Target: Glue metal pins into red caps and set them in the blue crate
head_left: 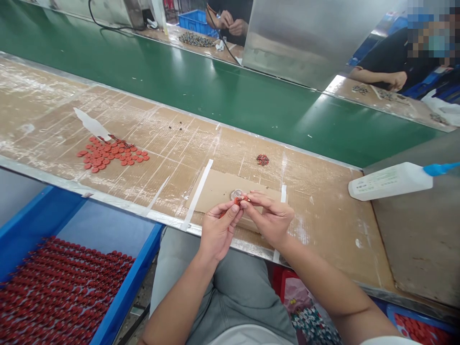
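Note:
In front of me, my left hand (220, 230) and my right hand (272, 216) meet over a cardboard sheet (215, 184). Between the left thumb and fingers is a small red disc (237, 201), partly covered by the fingertips. My right thumb and forefinger pinch at the same spot on a small dark-and-red part, mostly hidden. Just behind the fingertips sits a small clear round dish (236, 193). Farther back on the bench lies a little pile of dark-and-red parts (262, 159). A spread of red discs (113, 152) lies off to the left.
A white bottle with blue nozzle (391, 182) juts in at right beside a metal panel (420, 230). The blue tray (153, 249) at lower left holds rows of red pieces. Beyond the bench runs a green belt (201, 86); co-workers' hands (233, 24) show across it.

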### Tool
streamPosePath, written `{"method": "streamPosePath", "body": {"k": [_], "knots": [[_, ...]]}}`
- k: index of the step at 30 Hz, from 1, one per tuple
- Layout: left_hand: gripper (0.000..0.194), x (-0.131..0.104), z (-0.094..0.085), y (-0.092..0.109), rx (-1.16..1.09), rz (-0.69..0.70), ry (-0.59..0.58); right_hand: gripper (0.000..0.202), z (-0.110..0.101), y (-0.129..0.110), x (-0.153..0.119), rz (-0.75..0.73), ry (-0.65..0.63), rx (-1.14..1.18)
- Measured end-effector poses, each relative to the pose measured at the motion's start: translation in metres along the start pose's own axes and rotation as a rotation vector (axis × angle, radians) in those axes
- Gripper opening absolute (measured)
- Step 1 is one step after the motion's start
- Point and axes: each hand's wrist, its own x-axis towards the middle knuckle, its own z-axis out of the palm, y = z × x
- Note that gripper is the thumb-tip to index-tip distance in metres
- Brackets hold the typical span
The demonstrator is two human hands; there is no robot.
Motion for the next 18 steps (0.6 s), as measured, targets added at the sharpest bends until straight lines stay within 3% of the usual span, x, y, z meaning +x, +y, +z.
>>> {"method": "streamPosePath", "body": {"k": [9, 18], "knots": [[0.011, -0.0046, 0.0028, -0.0030, 0.029, 0.037, 0.029, 0.022, -0.0038, 0.0035, 0.0041, -0.017, -0.050, -0.006], [0.015, -0.0044, 0.0029, -0.0050, 0.030, 0.048, 0.046, 0.021, -0.0028, 0.0028, 0.0006, 0.077, -0.033, 0.051]]}}
